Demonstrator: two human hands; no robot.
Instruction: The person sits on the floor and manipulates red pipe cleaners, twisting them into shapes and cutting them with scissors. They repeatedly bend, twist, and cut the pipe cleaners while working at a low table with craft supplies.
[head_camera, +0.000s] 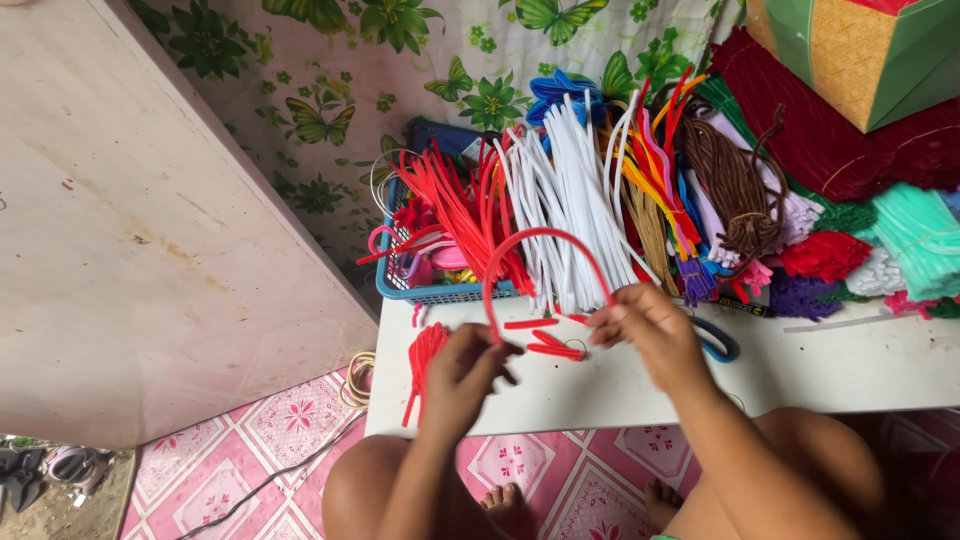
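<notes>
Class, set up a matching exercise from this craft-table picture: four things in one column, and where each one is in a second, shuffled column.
Things:
1. red arched pipe-cleaner hoop
2. blue plastic basket
3. bundle of white pipe cleaners
4. green and yellow woven box

Places:
A. top right corner
B. held between both hands
C. left end of the white table, holding red stems
D. middle of the pile, right of the basket

Pairs: 1-B, 2-C, 3-D, 4-A

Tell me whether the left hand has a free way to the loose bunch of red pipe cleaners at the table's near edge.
Probably yes: the red bunch lies uncovered just beside the left hand, though that hand is now pinching the red hoop.
</notes>
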